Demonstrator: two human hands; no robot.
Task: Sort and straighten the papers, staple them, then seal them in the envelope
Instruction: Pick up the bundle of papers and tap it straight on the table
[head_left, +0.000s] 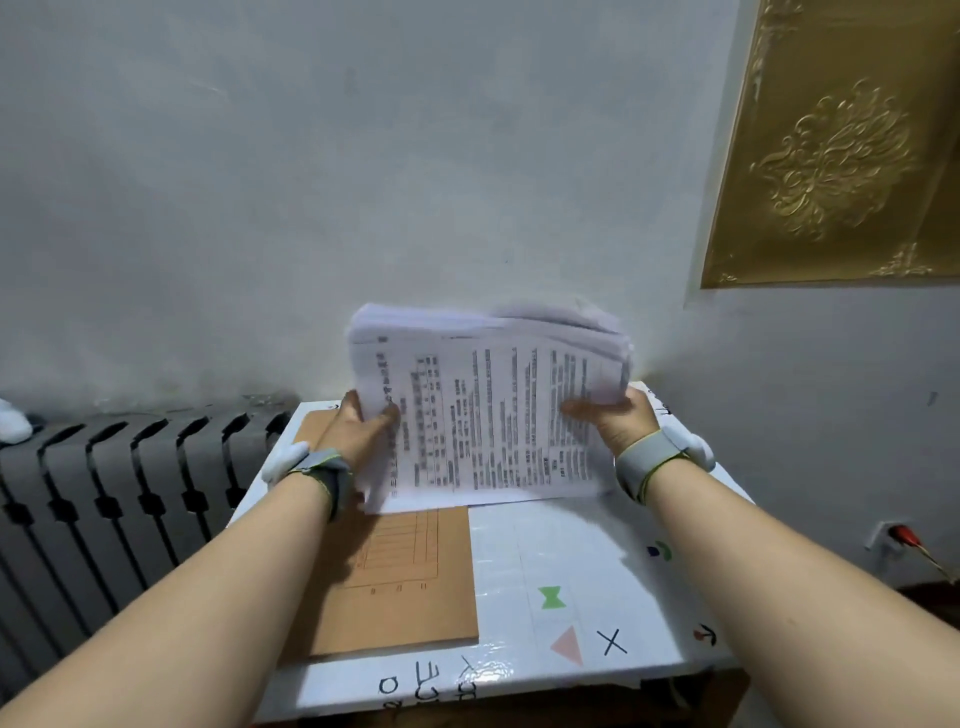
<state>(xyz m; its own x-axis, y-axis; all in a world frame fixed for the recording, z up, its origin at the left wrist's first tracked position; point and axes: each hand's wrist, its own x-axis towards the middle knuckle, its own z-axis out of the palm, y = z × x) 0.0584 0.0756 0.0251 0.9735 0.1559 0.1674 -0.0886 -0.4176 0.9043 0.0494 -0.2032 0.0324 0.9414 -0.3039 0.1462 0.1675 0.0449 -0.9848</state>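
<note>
White printed papers (488, 410) stood tilted between both hands, lower edge down at the table (587, 545), top edges ragged. The left hand (358, 431) and right hand (618, 421) each gripped one side, fingers (388, 414) curled round the stack. The brown envelope (405, 577) lay flat beneath and nearer. Straightening seemed in hand; next, the edges needed tapping flush before stapling.
</note>
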